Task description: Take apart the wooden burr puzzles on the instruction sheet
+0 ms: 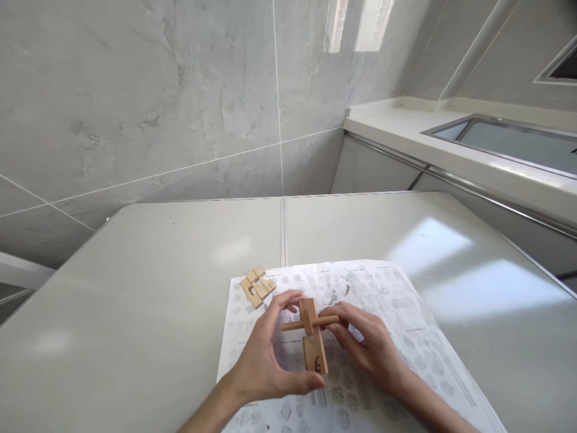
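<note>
Left hand (261,358): grip holding block (317,359), thumb at near end, fingers (288,297) at far end. Right hand (367,343): grip pinching right end of 1 rod (292,326) crossing block. Block above paper (406,337). Wooden pieces (260,291) at paper's far left corner. Tabletop (148,300) beneath; wall (180,90) beyond.

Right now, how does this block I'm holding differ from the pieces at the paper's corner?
The held block is darker; the corner pieces, paler. Your left hand holds the block, your right hand its crossing rod; the corner pieces lie untouched, with no rod showing. Both look wooden.
</note>
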Demonstrator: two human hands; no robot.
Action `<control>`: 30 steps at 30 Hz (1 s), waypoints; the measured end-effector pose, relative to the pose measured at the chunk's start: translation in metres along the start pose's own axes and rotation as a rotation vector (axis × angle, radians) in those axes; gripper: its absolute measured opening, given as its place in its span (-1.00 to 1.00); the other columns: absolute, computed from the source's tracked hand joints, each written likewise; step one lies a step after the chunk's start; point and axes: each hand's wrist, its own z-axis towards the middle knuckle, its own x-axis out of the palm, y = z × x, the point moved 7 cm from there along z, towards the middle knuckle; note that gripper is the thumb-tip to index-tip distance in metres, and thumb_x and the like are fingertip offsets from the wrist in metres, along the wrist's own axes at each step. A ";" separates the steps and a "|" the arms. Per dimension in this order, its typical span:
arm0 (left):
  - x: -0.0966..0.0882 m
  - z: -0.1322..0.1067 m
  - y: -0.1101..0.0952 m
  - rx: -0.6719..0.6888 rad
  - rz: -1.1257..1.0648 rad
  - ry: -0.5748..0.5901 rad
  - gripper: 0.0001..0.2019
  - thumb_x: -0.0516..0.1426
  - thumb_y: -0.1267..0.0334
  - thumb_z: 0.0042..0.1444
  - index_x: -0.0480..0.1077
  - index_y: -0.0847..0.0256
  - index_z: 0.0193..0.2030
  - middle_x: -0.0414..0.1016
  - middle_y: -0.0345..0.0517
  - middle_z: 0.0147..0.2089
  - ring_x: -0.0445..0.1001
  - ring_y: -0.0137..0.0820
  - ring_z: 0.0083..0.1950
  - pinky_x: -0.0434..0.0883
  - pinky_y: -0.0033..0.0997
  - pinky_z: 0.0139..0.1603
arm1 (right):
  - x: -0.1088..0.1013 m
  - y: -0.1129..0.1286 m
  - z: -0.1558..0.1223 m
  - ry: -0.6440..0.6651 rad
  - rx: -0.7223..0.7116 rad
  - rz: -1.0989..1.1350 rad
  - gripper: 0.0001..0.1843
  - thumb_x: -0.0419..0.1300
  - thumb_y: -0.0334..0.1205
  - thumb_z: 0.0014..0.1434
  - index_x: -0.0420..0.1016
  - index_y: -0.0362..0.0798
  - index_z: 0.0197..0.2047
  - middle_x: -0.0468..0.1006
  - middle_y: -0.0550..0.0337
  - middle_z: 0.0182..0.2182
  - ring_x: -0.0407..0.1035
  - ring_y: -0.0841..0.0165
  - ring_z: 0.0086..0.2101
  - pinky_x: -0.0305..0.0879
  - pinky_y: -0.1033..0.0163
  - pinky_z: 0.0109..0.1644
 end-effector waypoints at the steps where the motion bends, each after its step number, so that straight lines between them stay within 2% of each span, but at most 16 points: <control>1: 0.000 0.000 0.001 -0.016 -0.039 0.001 0.04 0.39 -0.38 -0.06 0.10 -0.10 0.48 0.27 0.10 0.46 0.26 0.14 0.46 0.26 0.22 0.45 | 0.000 0.001 0.000 0.003 -0.011 -0.006 -0.75 0.08 -0.33 0.51 0.60 0.05 0.01 0.62 0.17 -0.33 0.55 0.27 -0.31 0.43 0.24 -0.28; 5: 0.003 0.001 0.001 -0.069 -0.148 0.016 0.01 0.20 -0.52 0.07 0.00 -0.10 0.52 0.23 0.15 0.47 0.26 0.14 0.46 0.25 0.21 0.44 | 0.002 0.006 0.000 0.016 -0.067 -0.031 -0.73 0.08 -0.37 0.52 0.58 0.08 0.05 0.67 0.17 -0.27 0.58 0.29 -0.29 0.43 0.25 -0.27; 8: 0.004 0.002 -0.001 -0.102 -0.194 0.026 0.00 0.18 -0.53 0.08 -0.01 -0.12 0.52 0.17 0.17 0.50 0.37 0.13 0.37 0.38 0.15 0.32 | 0.003 0.008 -0.002 0.017 -0.103 -0.054 -0.72 0.08 -0.37 0.52 0.56 0.10 0.10 0.69 0.16 -0.21 0.59 0.31 -0.29 0.41 0.27 -0.28; 15: 0.004 0.003 0.003 -0.104 -0.268 0.029 -0.10 0.20 -0.42 0.18 -0.04 -0.16 0.51 0.13 0.19 0.49 0.53 -0.06 0.14 0.55 -0.01 0.07 | 0.007 0.008 -0.005 0.038 -0.148 -0.114 -0.74 0.09 -0.36 0.53 0.53 0.07 0.13 0.71 0.15 -0.22 0.59 0.30 -0.33 0.36 0.26 -0.34; 22: -0.006 0.006 0.007 -0.081 -0.238 -0.056 -0.18 0.21 -0.35 0.21 0.05 -0.10 0.47 0.28 0.19 0.36 0.57 -0.10 0.06 0.56 0.04 0.10 | -0.003 0.004 -0.003 0.018 -0.104 -0.150 -0.79 0.08 -0.36 0.52 0.51 0.04 0.06 0.69 0.08 -0.24 0.57 0.26 -0.34 0.36 0.23 -0.36; 27: -0.016 0.009 0.003 -0.072 -0.263 -0.107 -0.22 0.21 -0.35 0.22 0.10 -0.08 0.44 0.32 0.14 0.32 0.59 -0.15 0.01 0.57 0.08 0.12 | -0.014 0.004 0.001 -0.037 -0.101 -0.137 -0.78 0.09 -0.38 0.50 0.51 0.07 0.05 0.64 0.15 -0.30 0.49 0.30 -0.41 0.32 0.24 -0.41; 30: -0.026 0.010 0.000 -0.042 -0.245 -0.176 -0.26 0.19 -0.35 0.23 0.14 -0.05 0.40 0.34 0.12 0.28 0.59 -0.12 0.04 0.54 0.13 0.18 | -0.020 0.005 0.003 -0.100 -0.089 -0.105 -0.78 0.10 -0.39 0.49 0.53 0.07 0.01 0.60 0.19 -0.35 0.44 0.35 -0.45 0.32 0.27 -0.43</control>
